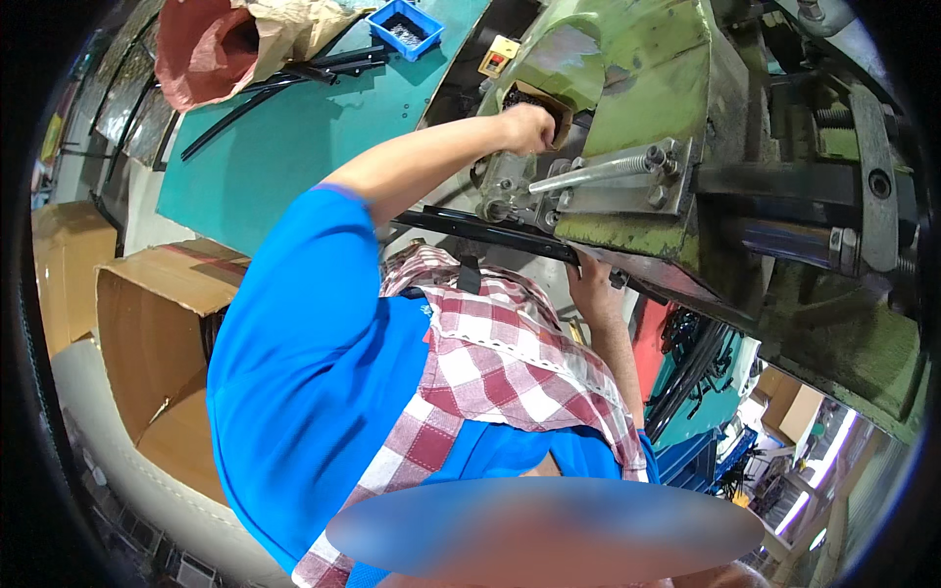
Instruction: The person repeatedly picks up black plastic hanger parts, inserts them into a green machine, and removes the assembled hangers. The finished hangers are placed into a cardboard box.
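My left hand (527, 127) reaches up to the green machine (637, 88). Its fingers are curled at the mouth of a small tan box of dark parts (542, 98); whether it holds one is hidden. My right hand (588, 282) is lower, under the machine's front edge, gripping the right end of a long black strip (470, 227). The strip lies across the machine's front. A silver lever rod with a spring (600, 169) juts out just right of my left hand. My blue shirt and red checked apron (490, 363) fill the middle.
A teal table (294, 147) at upper left carries black wiper-like strips (294, 83), a blue bin of small parts (404, 27) and a brown paper bag (225, 44). Open cardboard boxes (147, 333) stand at left. A yellow switch box (500, 56) sits beside the machine.
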Tool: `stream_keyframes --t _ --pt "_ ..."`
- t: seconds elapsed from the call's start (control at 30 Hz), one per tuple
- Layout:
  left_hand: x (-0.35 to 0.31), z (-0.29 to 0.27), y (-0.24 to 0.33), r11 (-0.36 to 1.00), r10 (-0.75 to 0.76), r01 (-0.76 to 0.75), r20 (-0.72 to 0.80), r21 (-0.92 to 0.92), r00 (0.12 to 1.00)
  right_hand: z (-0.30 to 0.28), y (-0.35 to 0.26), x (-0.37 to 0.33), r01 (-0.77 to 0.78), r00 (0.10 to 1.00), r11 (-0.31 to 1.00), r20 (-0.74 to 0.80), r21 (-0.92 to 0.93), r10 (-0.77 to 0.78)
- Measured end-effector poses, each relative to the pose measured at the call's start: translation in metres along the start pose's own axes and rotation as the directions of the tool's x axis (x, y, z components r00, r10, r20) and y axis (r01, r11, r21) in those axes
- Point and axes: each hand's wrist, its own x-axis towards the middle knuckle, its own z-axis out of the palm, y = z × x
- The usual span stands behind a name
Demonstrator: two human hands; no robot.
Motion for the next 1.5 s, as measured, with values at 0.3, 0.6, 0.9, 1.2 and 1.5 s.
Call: stream_keyframes --t 0.3,0.6,0.9,1.2,1.5 --pt "-0.087 0.003 0.034 0.962 0.043 -0.014 0.103 -0.272 0.994 0.004 -0.005 0.022 -0.094 0.986 0.963 0.158 0.253 0.055" --pt "-0.088 0.02 0.016 0.795 -0.181 0.336 0.332 -0.505 0.926 0.001 -0.031 0.047 0.065 0.996 0.942 0.037 0.33 -0.081" --pt "-0.115 -0.013 0.049 0.884 -0.353 0.43 0.339 -0.184 0.872 -0.004 -0.046 0.075 0.218 0.972 0.923 -0.154 0.318 -0.176" --pt "-0.102 -0.025 0.069 0.907 -0.32 0.409 0.461 -0.105 0.828 0.017 -0.048 0.096 0.163 0.982 0.969 -0.129 0.184 -0.141" --pt "-0.106 0.01 0.048 0.994 -0.055 0.027 0.274 0.106 0.96 0.042 -0.037 0.085 0.03 0.999 0.977 0.006 0.21 -0.032"
